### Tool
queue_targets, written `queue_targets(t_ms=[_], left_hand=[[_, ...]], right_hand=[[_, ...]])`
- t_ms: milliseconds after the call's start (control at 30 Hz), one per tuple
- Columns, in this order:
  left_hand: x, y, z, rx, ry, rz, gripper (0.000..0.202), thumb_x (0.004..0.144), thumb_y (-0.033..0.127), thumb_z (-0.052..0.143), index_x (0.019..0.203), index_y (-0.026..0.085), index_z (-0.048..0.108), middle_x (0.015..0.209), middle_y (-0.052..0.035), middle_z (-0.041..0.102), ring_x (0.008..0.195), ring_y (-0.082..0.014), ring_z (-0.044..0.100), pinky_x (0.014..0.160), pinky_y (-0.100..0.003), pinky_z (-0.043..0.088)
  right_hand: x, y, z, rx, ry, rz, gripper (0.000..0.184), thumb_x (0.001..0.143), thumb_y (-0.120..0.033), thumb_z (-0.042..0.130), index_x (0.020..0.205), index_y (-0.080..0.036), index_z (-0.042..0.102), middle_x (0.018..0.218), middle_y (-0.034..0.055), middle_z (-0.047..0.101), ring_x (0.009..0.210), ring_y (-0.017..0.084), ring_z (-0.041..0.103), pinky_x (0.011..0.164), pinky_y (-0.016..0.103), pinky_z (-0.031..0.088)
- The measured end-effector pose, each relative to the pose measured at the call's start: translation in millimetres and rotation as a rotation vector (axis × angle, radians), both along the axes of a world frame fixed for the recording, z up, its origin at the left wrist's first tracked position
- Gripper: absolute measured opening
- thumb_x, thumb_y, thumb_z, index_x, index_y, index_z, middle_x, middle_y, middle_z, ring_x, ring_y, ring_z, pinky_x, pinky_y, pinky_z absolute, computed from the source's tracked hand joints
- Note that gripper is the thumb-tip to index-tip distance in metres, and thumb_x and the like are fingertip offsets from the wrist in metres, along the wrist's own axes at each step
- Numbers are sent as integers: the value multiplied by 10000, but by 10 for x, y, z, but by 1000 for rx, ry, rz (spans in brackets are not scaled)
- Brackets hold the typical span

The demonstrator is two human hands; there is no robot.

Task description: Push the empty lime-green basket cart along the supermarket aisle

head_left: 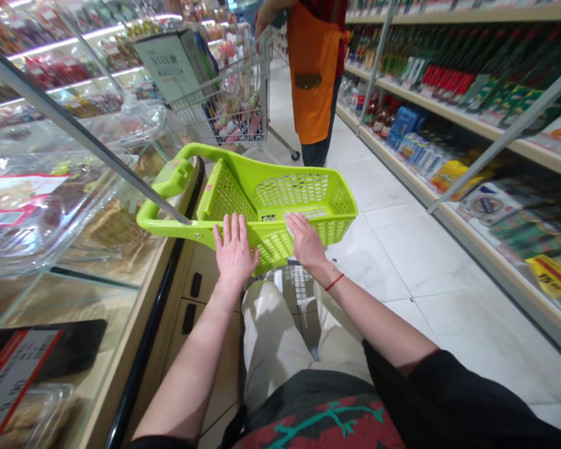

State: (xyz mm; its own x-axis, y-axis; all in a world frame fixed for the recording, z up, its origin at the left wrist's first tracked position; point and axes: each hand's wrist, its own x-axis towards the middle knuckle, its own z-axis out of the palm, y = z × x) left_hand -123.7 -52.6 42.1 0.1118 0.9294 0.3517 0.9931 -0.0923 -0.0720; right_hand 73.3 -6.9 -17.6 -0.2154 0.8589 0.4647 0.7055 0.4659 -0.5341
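Note:
A lime-green plastic shopping basket (303,163) with perforated walls and a looped handle stands crosswise in front of me, with nothing in it that I can see. My left hand (235,252) rests flat on its near side wall, fingers stretched out over the rim. On the same rim, further right, my right hand (308,242) presses a small white wipe (288,226) under its fingers. Most of the wipe is hidden by the hand. Below the basket, part of a wire cart frame (302,284) shows between my legs.
A person in an orange apron (311,81) stands beyond the basket, near a loaded metal shopping cart (217,100). To the left runs a glass-edged food counter (135,274). Shelves (472,118) of bottles and packs line the right side, with white floor tiles (388,249) between.

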Motion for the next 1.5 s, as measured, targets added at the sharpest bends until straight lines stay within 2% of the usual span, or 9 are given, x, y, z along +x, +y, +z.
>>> queue_targets(t_ms=[167, 267, 367, 500, 733, 900, 1233, 1333, 1500], left_hand=[[-6, -8, 18, -7, -1, -5, 891, 838, 331, 541, 1607, 10, 224, 1691, -203, 237, 1597, -350, 132, 1297, -566, 14], [-4, -12, 26, -11, -9, -4, 880, 833, 317, 533, 1605, 16, 235, 1688, -200, 248, 1597, -350, 134, 1296, -571, 16], [-6, -15, 21, -2, 5, -5, 873, 839, 314, 536, 1602, 10, 241, 1685, -203, 255, 1596, -347, 143, 1298, -564, 20], [-14, -15, 11, 5, 15, -9, 876, 848, 323, 548, 1604, 13, 235, 1685, -199, 257, 1597, -342, 143, 1300, -557, 14], [-10, -12, 26, -15, 0, 4, 888, 854, 328, 561, 1614, 26, 216, 1688, -188, 255, 1600, -334, 129, 1301, -554, -15], [-4, -14, 22, -20, -35, -10, 888, 851, 325, 557, 1611, 16, 217, 1687, -200, 252, 1600, -345, 117, 1302, -557, -15], [-7, -23, 19, -12, -34, -13, 851, 845, 313, 533, 1599, 25, 266, 1678, -194, 283, 1599, -340, 136, 1300, -558, 0], [-7, -27, 25, -8, -28, -14, 844, 845, 310, 530, 1598, 29, 272, 1679, -187, 286, 1597, -336, 148, 1302, -555, 0], [-6, -38, 38, -8, -20, -14, 860, 841, 311, 551, 1596, 15, 265, 1675, -194, 292, 1595, -338, 154, 1306, -543, 7]], right_hand=[[-458, -36, 211, -22, -4, 104, 724, 825, 51, 398, 1525, -112, 482, 1577, 126, 500, 1530, 226, 360, 1272, 434, 329], [-581, -53, 291, -29, -23, 158, 716, 848, 47, 407, 1543, -118, 454, 1591, 132, 479, 1538, 220, 344, 1266, 427, 335], [-524, -63, 293, -14, -45, 182, 720, 873, 35, 403, 1559, -184, 438, 1605, 92, 467, 1536, 208, 348, 1251, 432, 360], [-210, -57, 201, 6, -96, 157, 725, 894, 34, 369, 1559, -245, 441, 1620, 39, 448, 1527, 206, 365, 1222, 428, 400], [246, -64, 21, 4, -151, -41, 720, 872, 60, 355, 1520, -217, 503, 1604, 79, 471, 1531, 257, 356, 1191, 491, 434], [26, -107, 20, -21, -74, -72, 714, 878, 47, 323, 1556, -146, 441, 1613, 121, 449, 1560, 287, 287, 1224, 539, 385], [-679, -93, 370, -48, -35, 178, 735, 850, 36, 401, 1568, -119, 405, 1627, 124, 428, 1551, 220, 310, 1293, 446, 289], [-610, -119, 380, -50, -62, 219, 731, 865, 45, 363, 1576, -124, 390, 1651, 111, 386, 1563, 204, 281, 1290, 446, 294], [-209, -147, 228, -24, -86, 158, 743, 886, 46, 314, 1582, -199, 395, 1645, 51, 402, 1553, 226, 310, 1244, 469, 378]])
